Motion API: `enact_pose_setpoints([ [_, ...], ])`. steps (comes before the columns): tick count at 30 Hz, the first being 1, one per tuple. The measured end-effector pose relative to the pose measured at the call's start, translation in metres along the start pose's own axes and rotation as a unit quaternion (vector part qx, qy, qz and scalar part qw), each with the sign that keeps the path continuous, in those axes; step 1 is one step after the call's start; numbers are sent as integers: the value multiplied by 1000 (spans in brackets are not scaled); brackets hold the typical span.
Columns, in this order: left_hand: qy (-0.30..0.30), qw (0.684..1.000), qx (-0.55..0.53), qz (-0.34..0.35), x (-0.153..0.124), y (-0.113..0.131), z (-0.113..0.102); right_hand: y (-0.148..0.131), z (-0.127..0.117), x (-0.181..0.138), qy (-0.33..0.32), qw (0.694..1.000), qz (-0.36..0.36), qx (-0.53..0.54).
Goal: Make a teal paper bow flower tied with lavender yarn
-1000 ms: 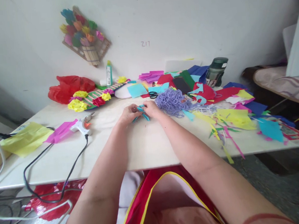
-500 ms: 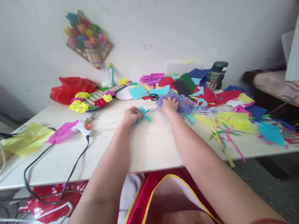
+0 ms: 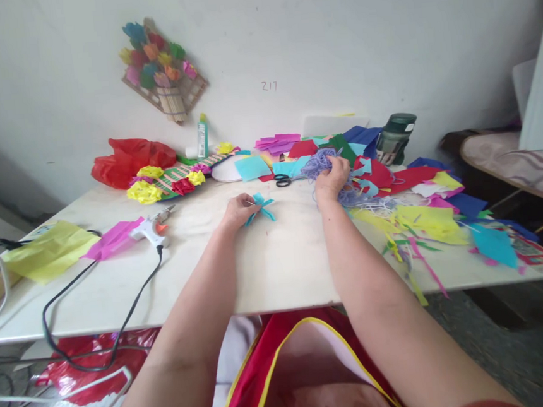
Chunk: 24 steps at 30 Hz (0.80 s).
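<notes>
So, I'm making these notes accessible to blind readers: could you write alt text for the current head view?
At a white table, a person's left hand holds blue paper while the right hand grasps purple yarn. A glue gun lies to the left, and coloured paper scraps spread to the right.

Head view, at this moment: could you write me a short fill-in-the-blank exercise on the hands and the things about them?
The ____ hand holds the light-blue paper piece. The ____ hand has its fingers in the tangled purple yarn. The handles of the scissors are ____. The magenta paper sheet lies between the hot glue gun and a paper sheet coloured ____.

Missing words: left; right; black; yellow.
</notes>
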State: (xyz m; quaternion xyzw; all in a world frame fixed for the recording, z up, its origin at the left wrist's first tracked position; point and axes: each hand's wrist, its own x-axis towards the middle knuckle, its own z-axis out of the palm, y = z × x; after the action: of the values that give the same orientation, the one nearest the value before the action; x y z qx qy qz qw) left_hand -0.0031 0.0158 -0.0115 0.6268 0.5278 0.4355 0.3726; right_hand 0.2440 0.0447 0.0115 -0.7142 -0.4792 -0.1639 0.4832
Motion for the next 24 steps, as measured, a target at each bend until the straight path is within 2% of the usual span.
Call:
enact_pose_setpoints([
  [5, 4, 1000, -5, 0, 3, -3, 1, -6, -5, -1, -5, 1000, 1, 10],
  [8, 8, 1000, -17, 2, 3, -3, 1, -14, -6, -4, -45, 999, -1, 17],
  [10, 14, 1000, -25, 4, 3, -3, 1, -21, -6, -9, -105, 994, -8, 19],
  [12, 23, 999, -28, 10, 3, -3, 1, -30, -4, -15, -191, 981, -21, 23],
  [15, 35, 999, -27, 17, 4, -4, 0, -40, 2, -25, -332, 942, -57, 11],
  [17, 38, 999, -27, 16, 5, -5, 0, -45, 6, -30, -379, 921, -93, 4],
  [21, 36, 999, -31, 12, 6, -6, 1, -48, 7, -36, -383, 918, -103, -12],
  [24, 42, 999, -24, 12, 5, -4, 0, -50, 1, -39, -343, 933, -98, -44],
])
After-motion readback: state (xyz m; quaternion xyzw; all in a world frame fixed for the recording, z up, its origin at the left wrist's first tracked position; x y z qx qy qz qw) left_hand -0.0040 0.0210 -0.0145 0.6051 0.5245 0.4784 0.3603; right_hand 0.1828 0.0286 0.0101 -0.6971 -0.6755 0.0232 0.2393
